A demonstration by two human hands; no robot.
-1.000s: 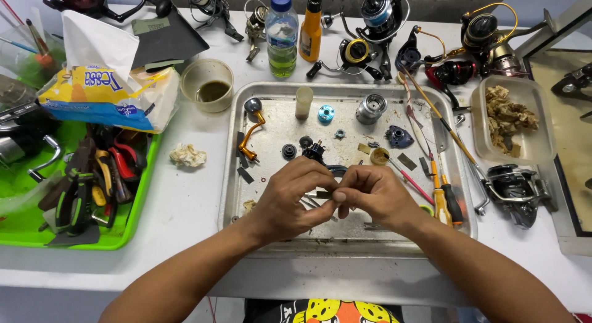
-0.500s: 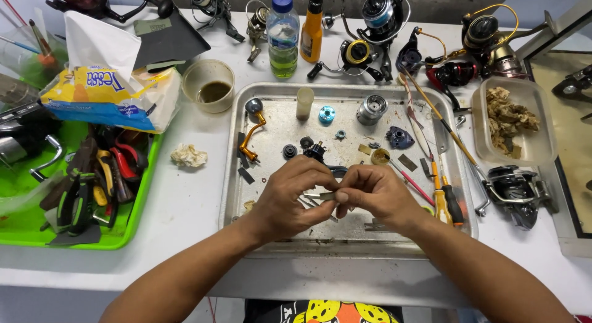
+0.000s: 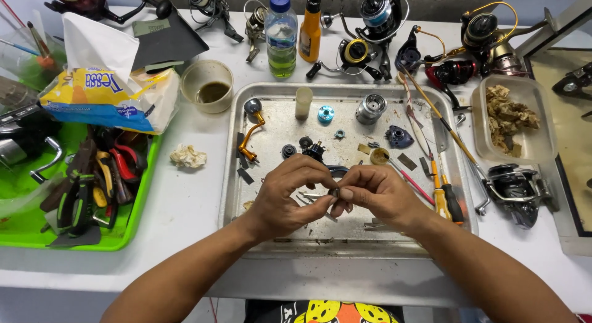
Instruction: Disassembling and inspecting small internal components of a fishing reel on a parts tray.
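Note:
Both hands meet over the near half of a metal tray. My left hand and my right hand pinch one small dark metal part between their fingertips. The fingers hide most of it. Thin metal pins lie on the tray just under the hands. Farther back on the tray lie a gold-armed reel handle, a silver spool, a blue ring, a white cylinder and a dark blue cover.
Left: a green tray of pliers, a tissue pack, a crumpled tissue and a cup of brown liquid. At the back stand a bottle, an orange oil bottle and several fishing reels. Right: screwdrivers, a reel body, a plastic tub.
The fingertips of both hands have shifted slightly around the small part. Everything on the table stays where it was.

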